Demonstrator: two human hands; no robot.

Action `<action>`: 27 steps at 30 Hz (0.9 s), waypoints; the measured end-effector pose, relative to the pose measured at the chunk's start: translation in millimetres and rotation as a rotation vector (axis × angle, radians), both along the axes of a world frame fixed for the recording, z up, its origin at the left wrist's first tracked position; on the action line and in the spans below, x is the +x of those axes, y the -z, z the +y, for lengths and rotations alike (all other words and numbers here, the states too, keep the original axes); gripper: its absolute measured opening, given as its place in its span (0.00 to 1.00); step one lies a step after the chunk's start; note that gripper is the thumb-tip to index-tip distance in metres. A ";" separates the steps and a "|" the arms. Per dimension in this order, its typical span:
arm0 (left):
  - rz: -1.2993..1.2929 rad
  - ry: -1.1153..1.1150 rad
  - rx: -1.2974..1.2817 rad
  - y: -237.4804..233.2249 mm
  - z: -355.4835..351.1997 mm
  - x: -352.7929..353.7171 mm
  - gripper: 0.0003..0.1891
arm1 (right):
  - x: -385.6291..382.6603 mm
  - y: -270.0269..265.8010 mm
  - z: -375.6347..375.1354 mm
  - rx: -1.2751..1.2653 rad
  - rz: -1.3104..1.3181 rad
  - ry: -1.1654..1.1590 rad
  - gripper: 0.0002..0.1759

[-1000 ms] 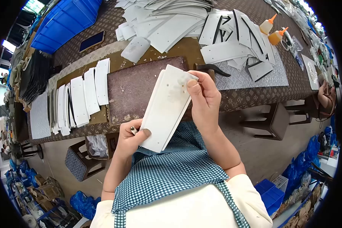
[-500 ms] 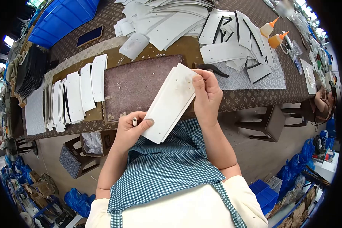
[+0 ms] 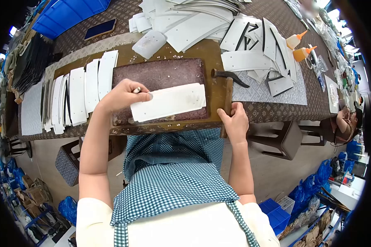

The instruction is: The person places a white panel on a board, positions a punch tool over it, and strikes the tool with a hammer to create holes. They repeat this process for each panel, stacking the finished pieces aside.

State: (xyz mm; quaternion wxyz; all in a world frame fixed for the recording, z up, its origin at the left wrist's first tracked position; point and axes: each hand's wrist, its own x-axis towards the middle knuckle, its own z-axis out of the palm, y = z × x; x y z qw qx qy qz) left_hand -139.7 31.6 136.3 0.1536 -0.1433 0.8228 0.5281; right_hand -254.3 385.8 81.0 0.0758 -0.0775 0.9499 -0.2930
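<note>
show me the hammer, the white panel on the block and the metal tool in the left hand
hammer (image 3: pixel 228 95): head view, bare handle past the right hand (image 3: pixel 236 122)
white panel (image 3: pixel 169 102): head view, middle of its face
metal tool (image 3: pixel 137 89): head view, tip showing in the left hand (image 3: pixel 121 95)

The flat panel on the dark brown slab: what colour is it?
White: the flat white panel shows best in the head view.

Smooth, matt, leather-like white panel (image 3: pixel 169 102) on a rough, speckled, stone-like maroon slab (image 3: pixel 160 74). Hammer (image 3: pixel 228 96): plain wooden handle, dull dark metal head. Punch (image 3: pixel 137 89): bright metal; apron (image 3: pixel 173 173): checked woven cloth.
</note>
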 end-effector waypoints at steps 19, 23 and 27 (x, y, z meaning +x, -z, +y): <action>0.137 -0.159 -0.289 22.2 9.6 -19.3 0.17 | 27.4 -50.9 -34.9 -1.114 -0.227 -0.148 0.04; 0.136 -0.176 -0.301 22.3 9.3 -15.7 0.17 | 24.9 -48.0 -32.4 -1.122 -0.376 -0.161 0.02; 0.161 -0.150 -0.363 20.7 11.5 -15.4 0.16 | 23.7 -35.9 -31.9 -1.110 -0.426 -0.053 0.02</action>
